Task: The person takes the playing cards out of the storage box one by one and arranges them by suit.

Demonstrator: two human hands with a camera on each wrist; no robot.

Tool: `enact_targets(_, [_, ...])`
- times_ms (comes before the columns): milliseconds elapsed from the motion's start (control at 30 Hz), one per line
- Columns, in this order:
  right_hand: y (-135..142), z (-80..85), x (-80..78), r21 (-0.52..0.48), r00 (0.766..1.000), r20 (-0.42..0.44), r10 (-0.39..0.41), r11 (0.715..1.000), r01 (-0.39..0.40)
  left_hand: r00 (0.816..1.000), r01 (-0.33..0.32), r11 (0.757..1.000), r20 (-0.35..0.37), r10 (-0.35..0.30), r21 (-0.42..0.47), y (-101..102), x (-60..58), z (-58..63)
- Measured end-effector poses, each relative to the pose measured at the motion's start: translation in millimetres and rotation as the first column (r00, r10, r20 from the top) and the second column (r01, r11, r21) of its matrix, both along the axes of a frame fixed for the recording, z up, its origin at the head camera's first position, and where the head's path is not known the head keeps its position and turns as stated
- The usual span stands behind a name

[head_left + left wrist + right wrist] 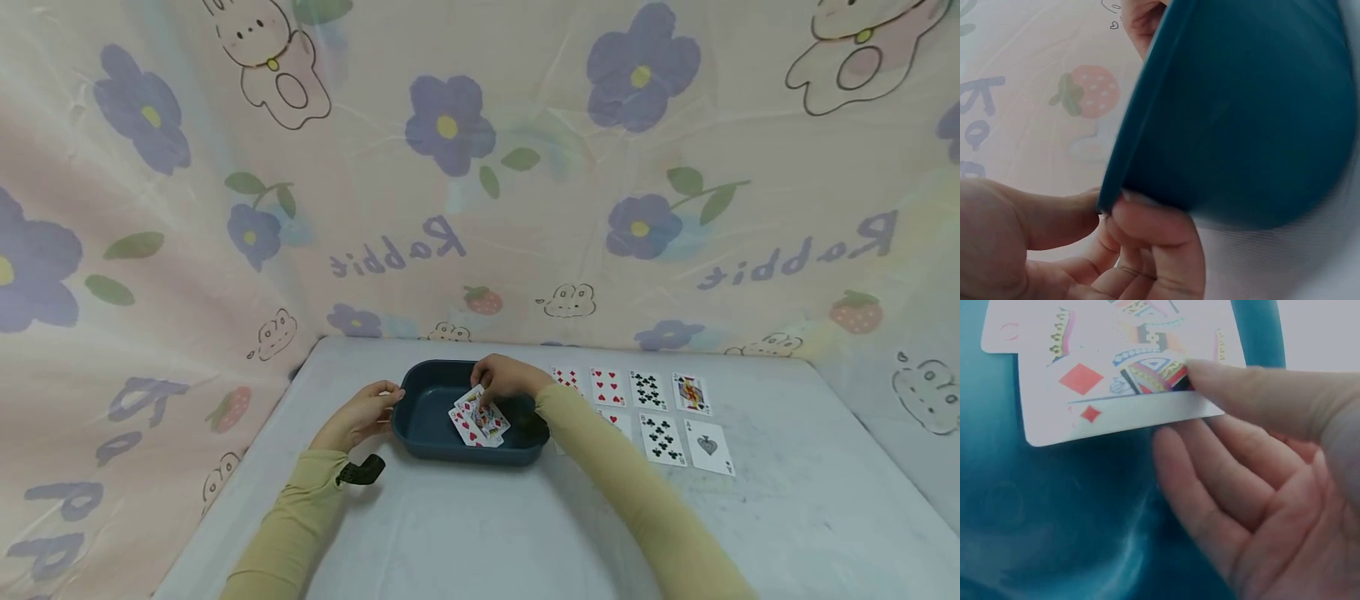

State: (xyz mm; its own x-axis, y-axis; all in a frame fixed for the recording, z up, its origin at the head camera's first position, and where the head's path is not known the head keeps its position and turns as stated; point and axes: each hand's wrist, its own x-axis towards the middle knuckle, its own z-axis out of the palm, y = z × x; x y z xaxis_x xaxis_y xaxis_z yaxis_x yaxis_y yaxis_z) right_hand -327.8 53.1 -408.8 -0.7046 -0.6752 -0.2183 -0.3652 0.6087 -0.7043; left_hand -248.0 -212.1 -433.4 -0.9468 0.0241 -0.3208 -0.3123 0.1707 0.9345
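A dark blue-green plastic basin (471, 454) sits on the white-covered table. My left hand (367, 412) pinches its left rim between thumb and fingers, as the left wrist view shows at the basin wall (1241, 125). Inside the basin, my right hand (508, 377) pinches a face card of diamonds (1094, 381). Its thumb lies on the card's face and the fingers are beneath the edge. Another playing card with red marks (465, 429) lies partly under the face card. Further cards in the basin, if any, are hidden.
To the right of the basin, several playing cards lie face up in two rows, among them a jack-like face card (692, 394) and an ace of spades (708, 447). My right forearm covers part of these rows. A patterned curtain (525, 250) hangs behind the table.
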Motion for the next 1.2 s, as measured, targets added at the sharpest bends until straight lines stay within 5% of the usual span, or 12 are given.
enact_targets(267, [12.3, 1.9, 2.1, -0.091, 0.988, -0.010, -0.154, 0.984, 0.152, 1.000, -0.004, 1.000, 0.010, 0.005, -0.018, 2.2, 0.2, -0.3])
enact_targets(500, [35.6, 16.8, 6.8, -0.212, 0.986, 0.027, -0.165, 0.963, 0.167, 1.000, 0.011, 1.000, 0.008, -0.011, -0.019, -0.2, 2.1, -0.6])
enact_targets(667, [57.0, 29.7, 10.2, -0.329, 0.975, 0.071, -0.209, 0.918, 0.221, 0.999, 0.034, 0.999, 0.001, -0.034, -0.012, -2.7, 3.0, 2.8])
enact_targets(900, [95.2, 44.9, 31.3, -0.434, 0.966, 0.062, -0.251, 0.864, 0.253, 1.000, 0.023, 1.000, 0.017, -0.023, -0.001, -3.6, 1.7, 1.1])
enact_targets(1200, [157.5, 37.6, 64.2, -0.438, 0.951, 0.089, -0.297, 0.846, 0.305, 0.999, 0.039, 0.999, 0.013, -0.040, 0.022, -3.3, 2.5, 2.1])
